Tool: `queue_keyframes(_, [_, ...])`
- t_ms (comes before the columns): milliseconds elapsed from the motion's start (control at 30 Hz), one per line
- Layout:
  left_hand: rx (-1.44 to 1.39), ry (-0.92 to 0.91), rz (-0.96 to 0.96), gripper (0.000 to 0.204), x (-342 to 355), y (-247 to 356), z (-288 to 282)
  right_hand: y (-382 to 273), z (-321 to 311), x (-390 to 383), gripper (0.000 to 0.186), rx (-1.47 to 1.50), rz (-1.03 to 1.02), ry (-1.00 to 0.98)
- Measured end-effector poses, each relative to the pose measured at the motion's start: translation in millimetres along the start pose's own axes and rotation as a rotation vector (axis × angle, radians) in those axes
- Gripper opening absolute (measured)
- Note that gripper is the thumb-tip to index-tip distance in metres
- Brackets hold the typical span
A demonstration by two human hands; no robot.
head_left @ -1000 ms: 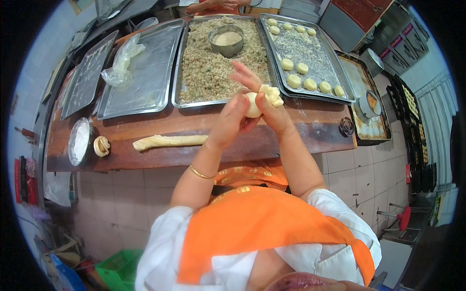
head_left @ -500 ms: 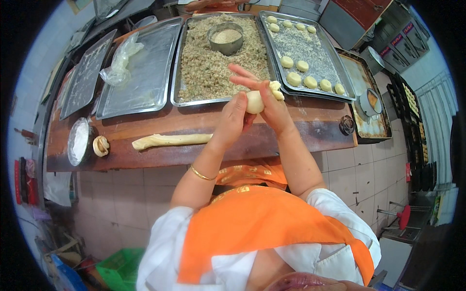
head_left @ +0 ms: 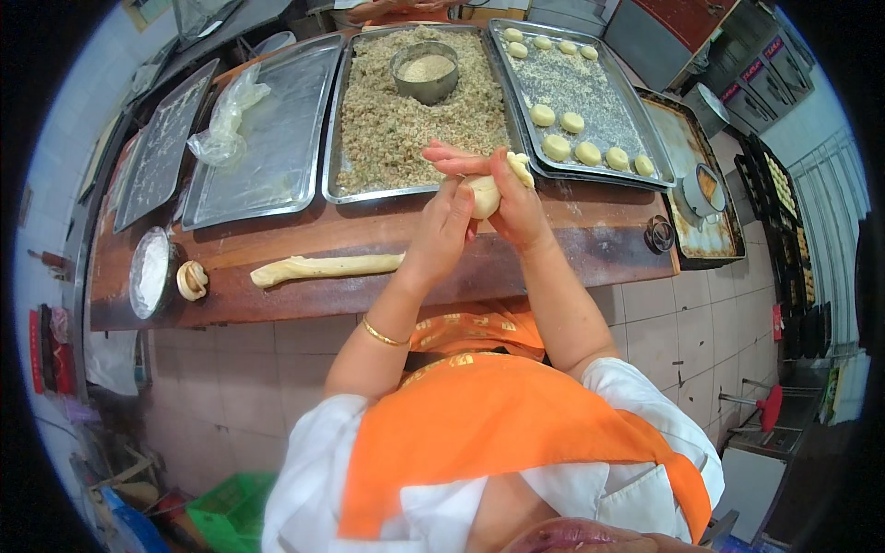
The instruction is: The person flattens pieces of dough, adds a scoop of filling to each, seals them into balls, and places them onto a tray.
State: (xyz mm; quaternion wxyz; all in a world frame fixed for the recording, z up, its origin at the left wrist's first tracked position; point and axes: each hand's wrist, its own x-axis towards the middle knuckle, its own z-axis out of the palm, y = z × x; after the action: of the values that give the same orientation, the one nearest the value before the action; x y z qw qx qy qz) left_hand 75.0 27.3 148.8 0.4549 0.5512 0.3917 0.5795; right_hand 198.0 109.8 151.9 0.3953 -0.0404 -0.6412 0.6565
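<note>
A pale, smooth dough ball (head_left: 483, 197) is cupped between my two hands over the front part of the wooden table. My left hand (head_left: 444, 221) wraps its near left side, thumb lying against it. From the right, my right hand (head_left: 518, 214) presses on the ball, and a small torn lump of dough (head_left: 520, 170) pokes out by its fingers. Stretched fingers reach left above the ball; the far side of the grip is hidden. Left of my left wrist, a long dough roll (head_left: 323, 268) lies on the wooden table (head_left: 369, 298).
Beyond my hands stands a tray (head_left: 333, 175) of crumbly filling holding a metal ring (head_left: 427, 90). At right, a floured tray (head_left: 590, 92) carries several round dough cakes. Left are an empty-looking tray (head_left: 277, 175) with a plastic bag (head_left: 226, 129), a flour bowl (head_left: 151, 272) and round cutters (head_left: 659, 234) far right.
Both hands still hold the dough ball; the stretched fingers above it have tipped lower and leftward, and the ball has turned slightly in the grip.
</note>
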Motion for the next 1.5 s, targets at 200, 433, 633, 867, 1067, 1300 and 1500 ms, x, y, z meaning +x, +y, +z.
queue_keyframes(200, [-0.15,-0.019,-0.151,0.061,-5,11,1,-16,21,-7,0.069,0.383,0.252,0.249])
queue_keyframes(433, [0.124,0.222,0.228,0.06,4,-12,14,10,-2,-2,0.07,0.034,0.038,0.026])
queue_keyframes(633, [-0.211,-0.081,-0.138,0.061,-6,-2,-4,-8,24,-3,0.067,0.185,0.107,0.226])
queue_keyframes(867, [-0.064,0.142,0.081,0.06,-3,-7,19,2,4,-3,0.066,0.131,0.102,0.059])
queue_keyframes(1067, [-0.197,0.187,0.006,0.052,2,-22,18,7,9,-2,0.069,0.126,0.188,0.185])
queue_keyframes(1300, [-0.557,0.232,-0.046,0.036,6,-24,16,-3,1,-5,0.032,-0.389,0.336,0.43])
queue_keyframes(1500, [-0.636,0.288,-0.179,0.031,0,-30,8,-38,-16,0,0.024,-0.323,0.566,0.132])
